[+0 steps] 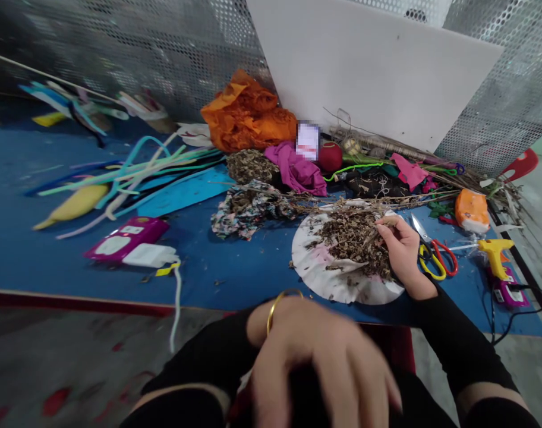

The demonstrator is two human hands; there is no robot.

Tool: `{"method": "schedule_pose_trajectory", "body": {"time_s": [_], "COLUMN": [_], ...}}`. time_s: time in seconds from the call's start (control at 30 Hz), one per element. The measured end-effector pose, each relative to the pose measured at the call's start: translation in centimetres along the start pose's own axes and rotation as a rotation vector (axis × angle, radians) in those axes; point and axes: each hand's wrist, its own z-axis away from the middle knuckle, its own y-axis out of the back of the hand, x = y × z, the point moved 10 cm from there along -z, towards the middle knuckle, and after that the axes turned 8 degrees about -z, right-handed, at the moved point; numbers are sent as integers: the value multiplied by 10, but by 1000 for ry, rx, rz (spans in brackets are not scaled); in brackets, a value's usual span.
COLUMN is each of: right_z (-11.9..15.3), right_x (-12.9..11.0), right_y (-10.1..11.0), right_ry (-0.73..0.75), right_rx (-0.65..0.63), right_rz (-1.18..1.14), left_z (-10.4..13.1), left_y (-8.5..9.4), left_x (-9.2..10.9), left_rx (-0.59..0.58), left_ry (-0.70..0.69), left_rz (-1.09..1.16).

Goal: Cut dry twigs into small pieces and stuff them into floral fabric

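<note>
While my right hand (402,246) pinches dried leaves (342,235) between thumb and forefinger, my left hand (318,333) hangs blurred in the foreground, its fingers loosely spread and nothing visible in its grasp. Head view: the leaves lie heaped on a round white sheet (304,255), near the front edge of a blue table (235,279); whether I grip stem or blade is too small to tell. I judge the step in hand to be picking through this heap. The next move calls for a light, exact pinch, since matter so dry should crumble under pressure.

Surface and room: just right of the sheet lie scissors (419,227) with yellow and red handles and, beyond them, a yellow glue gun (496,255). Left of the sheet sits a patterned cloth bundle (235,217); farther left, a purple packet (148,229). Crumpled orange paper (244,119) stands at the back, beside a white board (378,65) propped against perforated metal (164,41). Below, red scraps (56,401) mark a grey floor (106,356).
</note>
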Motion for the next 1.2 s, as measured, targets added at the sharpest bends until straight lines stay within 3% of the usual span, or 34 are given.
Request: {"method": "schedule_pose_trajectory", "body": {"time_s": [0.03,0.07,0.1,0.13,0.17,0.2,0.3,0.37,0.47,0.63,0.9,1.0,1.1,1.2], "right_z": [-1,-2,-3,-4,-6,-7,-9,-10,-12,-17,-28,-34,-27,-8], "right_x": [1,2,4,6,8,10,13,14,16,35,47,31,9,13], "right_y": [1,2,4,5,6,7,10,12,17,13,6,11,31,52], "right_ry": [2,3,1,-2,-4,-5,3,23,48,-29,-74,23,133,51], "right_rx": [5,10,14,17,20,26,41,58,88,41,-94,-187,-209,-300], "right_rz": [0,4,8,14,20,27,59,70,67,64,101,334,751,1158], "left_z": [-3,-4,1,7,9,7,-1,-4,-3,-2,-1,4,11,19], "left_y": [17,48,87,115,132,140,142,134,125,125,137,146,157,169], "left_x": [9,10,3,-6,-19,-33,-72,-82,-82,-80,-89,-94,-106,-118], "left_rx": [36,230,527,748,875,917,901,880,876,881,887,943,995,1051], "left_ry": [-134,-198,-192,-140,-57,24,173,201,211,249,289,307,354,396], "left_rz": [-51,-118,-214,-359,-495,-594,-663,-676,-742,-878,-714,-693,-685,-630]}}
